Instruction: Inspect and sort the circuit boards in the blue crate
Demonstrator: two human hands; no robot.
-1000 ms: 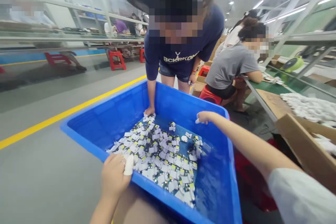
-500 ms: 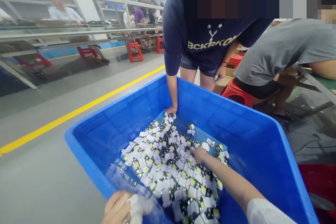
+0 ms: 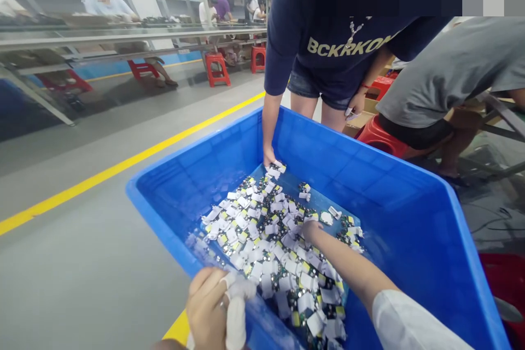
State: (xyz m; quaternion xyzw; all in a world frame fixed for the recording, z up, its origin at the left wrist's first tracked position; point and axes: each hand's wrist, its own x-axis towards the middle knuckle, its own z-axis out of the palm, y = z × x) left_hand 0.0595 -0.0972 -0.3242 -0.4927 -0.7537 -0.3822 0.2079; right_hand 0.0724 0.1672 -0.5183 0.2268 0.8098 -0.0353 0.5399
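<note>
My left hand point(image 3: 217, 306), with white covers on some fingers, is curled at the near left rim of a big blue plastic bin point(image 3: 410, 229) and grips it. Inside the bin lies a heap of small circuit boards point(image 3: 266, 268) with white housings and yellow squares. My right hand point(image 3: 312, 229) reaches down into the middle of this heap and touches the boards. Its fingers are mostly hidden, so whether it holds one cannot be seen. At the bin's far corner, a co-worker's hand point(image 3: 268, 157) is at a few white-housed boards point(image 3: 276, 168).
Across the bin a co-worker in a dark blue shirt point(image 3: 328, 60) bends over. A person in grey point(image 3: 443, 76) sits on a red stool point(image 3: 381, 136) to the right. A yellow floor line point(image 3: 135, 159) runs along the left, with workbenches point(image 3: 135, 38) behind.
The view has shifted, so the bin and my left hand appear farther right. My right hand stays in the heap. The co-worker's hand has lifted slightly at the far boards.
</note>
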